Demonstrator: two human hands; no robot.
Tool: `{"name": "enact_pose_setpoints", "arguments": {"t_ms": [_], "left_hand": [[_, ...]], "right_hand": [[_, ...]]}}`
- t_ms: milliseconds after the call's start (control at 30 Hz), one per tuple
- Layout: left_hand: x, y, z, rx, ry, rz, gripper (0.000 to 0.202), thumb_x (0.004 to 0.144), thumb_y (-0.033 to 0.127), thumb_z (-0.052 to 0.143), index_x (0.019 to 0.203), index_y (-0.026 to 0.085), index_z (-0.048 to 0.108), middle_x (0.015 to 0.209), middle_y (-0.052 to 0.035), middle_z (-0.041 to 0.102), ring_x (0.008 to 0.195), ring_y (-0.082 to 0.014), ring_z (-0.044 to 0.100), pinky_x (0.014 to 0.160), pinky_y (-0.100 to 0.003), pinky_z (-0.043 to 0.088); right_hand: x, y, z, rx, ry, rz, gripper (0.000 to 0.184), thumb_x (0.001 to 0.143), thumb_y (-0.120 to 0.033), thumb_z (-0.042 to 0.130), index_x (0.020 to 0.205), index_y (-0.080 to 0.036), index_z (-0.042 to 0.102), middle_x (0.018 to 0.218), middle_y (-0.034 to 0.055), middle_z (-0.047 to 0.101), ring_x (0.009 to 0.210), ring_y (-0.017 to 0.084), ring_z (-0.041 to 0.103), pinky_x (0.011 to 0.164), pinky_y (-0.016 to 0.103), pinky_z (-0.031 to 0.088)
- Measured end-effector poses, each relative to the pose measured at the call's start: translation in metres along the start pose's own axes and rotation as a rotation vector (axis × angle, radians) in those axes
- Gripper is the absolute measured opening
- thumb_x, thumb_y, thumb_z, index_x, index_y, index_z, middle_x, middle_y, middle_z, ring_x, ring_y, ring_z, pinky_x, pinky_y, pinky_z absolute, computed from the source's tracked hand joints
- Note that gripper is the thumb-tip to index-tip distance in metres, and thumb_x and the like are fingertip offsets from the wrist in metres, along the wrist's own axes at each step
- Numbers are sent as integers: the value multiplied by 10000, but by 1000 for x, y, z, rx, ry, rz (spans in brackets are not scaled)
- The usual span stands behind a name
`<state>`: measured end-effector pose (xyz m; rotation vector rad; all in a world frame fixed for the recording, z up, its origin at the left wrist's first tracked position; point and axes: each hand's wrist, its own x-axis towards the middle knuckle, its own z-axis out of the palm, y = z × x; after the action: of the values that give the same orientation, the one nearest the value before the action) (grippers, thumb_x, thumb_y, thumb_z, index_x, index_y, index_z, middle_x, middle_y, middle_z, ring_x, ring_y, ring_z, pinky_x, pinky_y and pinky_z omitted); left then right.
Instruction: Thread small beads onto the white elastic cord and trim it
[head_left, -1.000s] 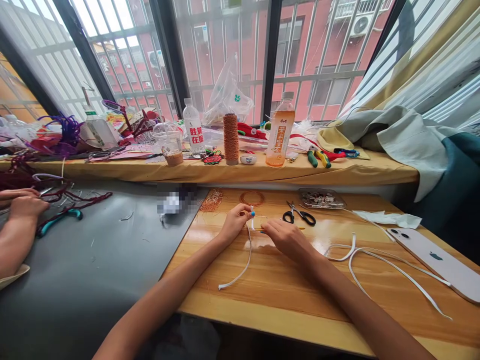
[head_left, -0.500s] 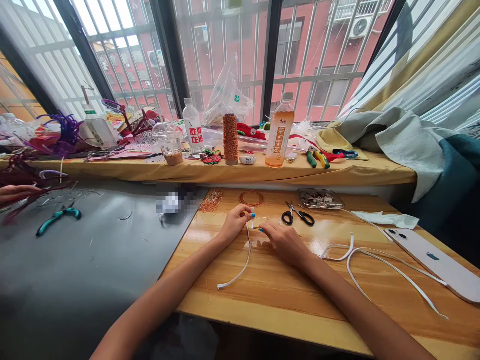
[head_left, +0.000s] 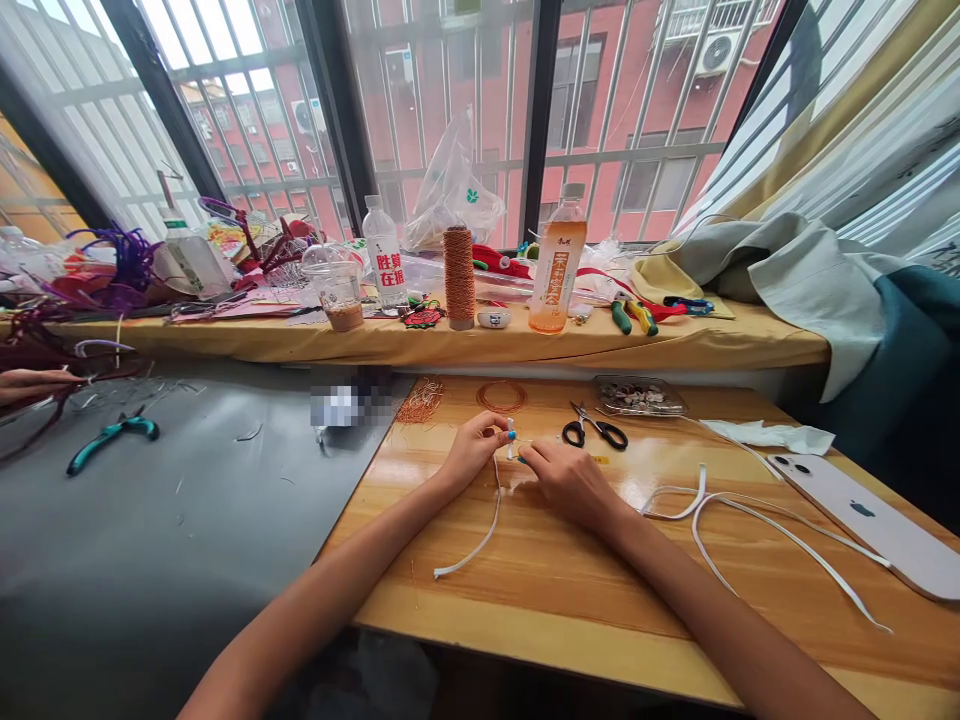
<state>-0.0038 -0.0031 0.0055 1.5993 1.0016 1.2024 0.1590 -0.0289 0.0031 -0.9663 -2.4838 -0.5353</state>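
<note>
My left hand (head_left: 474, 447) is closed in a pinch on a white flat cord (head_left: 459, 569), whose tail curves down onto the wooden table. A short white piece stands up by the left fingertips. Close beside it, my right hand (head_left: 564, 477) is pinched shut with its fingertips turned toward the left hand. Something thin and wire-like shows between the hands, too fine to make out clearly; what the right fingers grip is mostly hidden. Behind the hands lie a coil of copper-coloured wire (head_left: 480, 397) and black-handled scissors (head_left: 598, 430), blades partly apart.
More white cord (head_left: 806, 560) loops at the right, near a phone (head_left: 874, 520) and tissue (head_left: 772, 437). A clear tray (head_left: 640, 396) of small pieces sits behind. Bottles and a wire spool (head_left: 459, 280) line the ledge. At left are teal pliers (head_left: 112, 440) and another person's hand (head_left: 37, 383).
My two hands have shifted only slightly near each other, still pinching. The view has moved a little. At the far left, the dark strands by the other person's hand have moved.
</note>
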Motion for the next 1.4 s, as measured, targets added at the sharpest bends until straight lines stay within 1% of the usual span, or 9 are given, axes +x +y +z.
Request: {"name": "enact_pose_setpoints", "arguments": {"t_ms": [167, 267, 567, 667, 800, 900, 1067, 1267, 1400], "left_hand": [[2, -2, -2, 19, 61, 7, 166, 631, 296, 570, 671, 139, 538, 656, 18, 507, 550, -73, 411, 506, -189, 305], [2, -2, -3, 20, 57, 7, 172, 633, 306, 563, 673, 141, 534, 651, 17, 503, 571, -81, 422, 516, -190, 311], [0, 5, -3, 42, 56, -4, 146, 629, 275, 549, 667, 137, 523, 641, 17, 494, 565, -80, 418, 527, -196, 311], [1, 5, -3, 42, 56, -8, 135, 623, 263, 552, 662, 138, 520, 643, 15, 498, 577, -84, 427, 530, -196, 314], [2, 3, -4, 45, 45, -13, 136, 623, 262, 555, 669, 137, 528, 652, 15, 504, 570, -81, 423, 519, -192, 308], [2, 1, -4, 24, 44, -18, 144, 625, 269, 560, 674, 138, 527, 633, 23, 494, 534, -68, 400, 496, -187, 295], [1, -2, -3, -7, 15, -8, 167, 610, 285, 591, 657, 133, 538, 631, 17, 510, 502, -54, 383, 463, -179, 283], [2, -1, -3, -85, -96, -172, 266, 611, 356, 591, 740, 125, 564, 483, 53, 432, 392, -32, 313, 379, -172, 208], [4, 2, -5, -121, -110, -183, 281, 606, 382, 589, 702, 120, 559, 510, 48, 447, 396, -26, 314, 379, -172, 205]], "right_hand": [[4, -4, -6, -46, -8, 101, 119, 773, -223, 459, 854, -173, 531, 767, 39, 524, 601, 123, 467, 546, 232, 296], [3, -2, -3, 0, 57, 69, 182, 820, -200, 393, 964, -143, 489, 784, 51, 543, 652, 133, 494, 566, 226, 323], [2, 5, 0, 6, 102, -44, 130, 775, -154, 425, 859, -138, 523, 734, 49, 583, 665, 155, 508, 595, 252, 330], [3, 5, -1, -29, 90, -42, 178, 799, -122, 389, 915, -148, 522, 788, 55, 584, 693, 150, 512, 620, 257, 327], [2, 5, 3, -26, 78, 9, 176, 832, -224, 383, 909, -149, 522, 796, 63, 565, 668, 144, 509, 594, 246, 334], [2, 5, 7, 2, 109, 11, 191, 843, -209, 351, 923, -140, 510, 750, 59, 563, 650, 142, 510, 574, 240, 344], [1, 9, 8, 102, 100, -26, 188, 817, -151, 355, 897, -147, 526, 736, 56, 586, 679, 148, 521, 595, 242, 351], [-2, 10, 8, 74, 73, 44, 201, 777, -108, 395, 892, -160, 551, 717, 36, 585, 635, 129, 516, 571, 220, 327], [-1, 8, 6, 91, 60, 35, 198, 776, -101, 403, 894, -166, 548, 754, 30, 592, 661, 132, 520, 591, 218, 342]]}}
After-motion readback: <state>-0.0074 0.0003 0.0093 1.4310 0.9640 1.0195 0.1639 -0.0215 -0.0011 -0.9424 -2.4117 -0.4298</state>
